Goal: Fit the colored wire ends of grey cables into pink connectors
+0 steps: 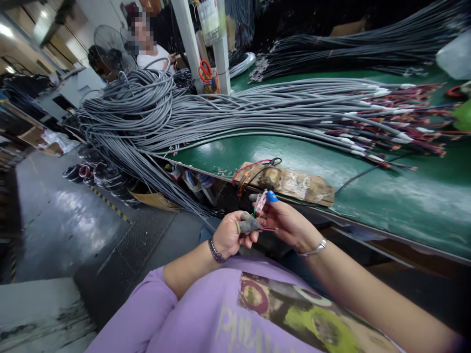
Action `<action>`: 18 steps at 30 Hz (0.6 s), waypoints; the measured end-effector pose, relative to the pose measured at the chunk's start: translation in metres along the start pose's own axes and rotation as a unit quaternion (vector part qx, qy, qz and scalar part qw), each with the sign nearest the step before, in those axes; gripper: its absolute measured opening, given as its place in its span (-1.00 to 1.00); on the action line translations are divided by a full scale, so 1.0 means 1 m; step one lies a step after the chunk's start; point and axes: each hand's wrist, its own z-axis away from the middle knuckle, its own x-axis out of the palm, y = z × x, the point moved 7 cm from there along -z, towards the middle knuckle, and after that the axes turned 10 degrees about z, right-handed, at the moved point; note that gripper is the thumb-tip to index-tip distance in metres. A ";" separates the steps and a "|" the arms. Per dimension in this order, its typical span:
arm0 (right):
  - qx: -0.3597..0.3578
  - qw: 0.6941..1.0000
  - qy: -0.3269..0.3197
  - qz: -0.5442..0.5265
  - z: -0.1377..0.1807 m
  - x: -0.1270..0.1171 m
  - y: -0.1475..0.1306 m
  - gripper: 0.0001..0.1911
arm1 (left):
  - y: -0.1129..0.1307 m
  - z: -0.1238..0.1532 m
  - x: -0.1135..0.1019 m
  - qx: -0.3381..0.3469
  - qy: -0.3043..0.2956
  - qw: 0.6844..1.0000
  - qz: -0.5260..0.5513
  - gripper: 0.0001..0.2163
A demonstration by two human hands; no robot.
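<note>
My left hand (pixel 232 234) is closed in a fist just below the edge of the green table (pixel 386 196), a grey cot on its thumb, pinching thin coloured wires (pixel 265 227). My right hand (pixel 285 221) faces it, fingers curled on the same wires and on a small pink-and-white connector (pixel 260 201); one fingertip wears a blue cot, another a grey one. Both hands sit close together over my lap.
A large pile of grey cables (pixel 206 110) with coloured wire ends (pixel 397 122) covers the table. A worn cardboard pad (pixel 294 184) with loose wires lies at the table edge. Another person (pixel 150 49) sits beyond a fan (pixel 110 49). White posts (pixel 221 54) stand behind.
</note>
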 end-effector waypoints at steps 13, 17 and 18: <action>-0.037 0.994 0.098 0.025 0.003 -0.002 -0.004 -0.58 | -0.006 -0.005 0.001 -0.023 0.000 1.000 0.003 -0.62; -0.038 0.994 0.099 0.026 0.003 0.000 -0.005 -0.57 | -0.007 -0.005 0.002 -0.035 0.003 0.999 -0.008 -0.60; -0.035 0.995 0.095 0.024 0.003 0.001 -0.004 -0.57 | -0.008 -0.005 0.002 -0.037 0.004 0.999 -0.009 -0.60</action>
